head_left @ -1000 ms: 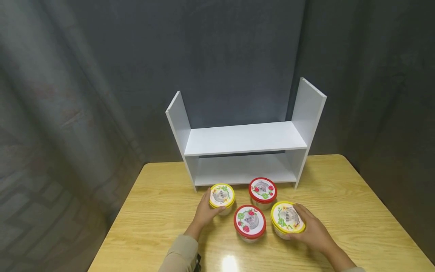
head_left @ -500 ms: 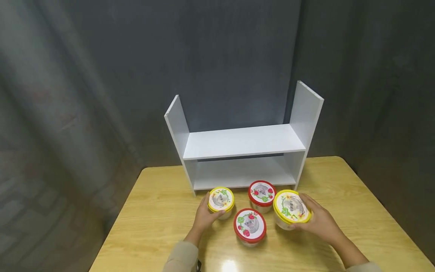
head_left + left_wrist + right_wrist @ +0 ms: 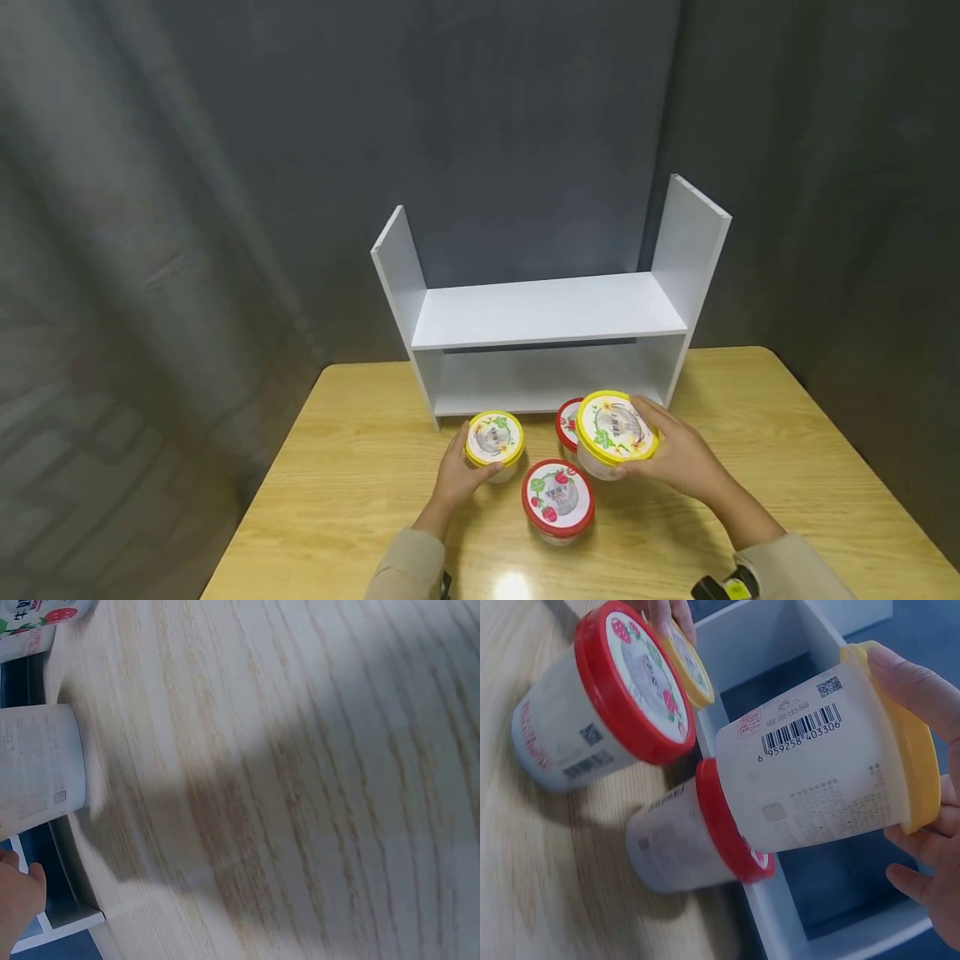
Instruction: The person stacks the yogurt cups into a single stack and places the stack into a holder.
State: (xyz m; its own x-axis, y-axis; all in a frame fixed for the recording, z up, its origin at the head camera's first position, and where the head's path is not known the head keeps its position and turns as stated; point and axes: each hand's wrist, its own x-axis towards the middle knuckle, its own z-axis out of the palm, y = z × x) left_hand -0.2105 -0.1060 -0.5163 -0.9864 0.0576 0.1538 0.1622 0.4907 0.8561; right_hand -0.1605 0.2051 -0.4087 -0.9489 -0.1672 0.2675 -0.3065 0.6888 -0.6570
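In the head view my right hand (image 3: 684,454) grips a yellow-lidded paper tub (image 3: 615,427) by its lid edge, thumb on the near side. The right wrist view shows this tub's barcode side (image 3: 802,757), held tilted above the table. My left hand (image 3: 454,479) holds another yellow-lidded tub (image 3: 495,438) on the table, fingers and thumb around it. Between the hands stands a red-lidded tub (image 3: 558,498) with strawberry pictures. A second red-lidded tub (image 3: 567,427) is partly hidden behind the raised one.
A white two-tier shelf (image 3: 551,311) stands at the back of the wooden table (image 3: 337,467), its tall side panels (image 3: 692,242) rising at both ends. The tubs are close to its front edge. Dark curtains (image 3: 525,133) hang behind and beside the table.
My right hand has lifted its yellow-lidded tub off the table and carried it up and left, over the far red-lidded tub. My left hand has stayed on its tub.
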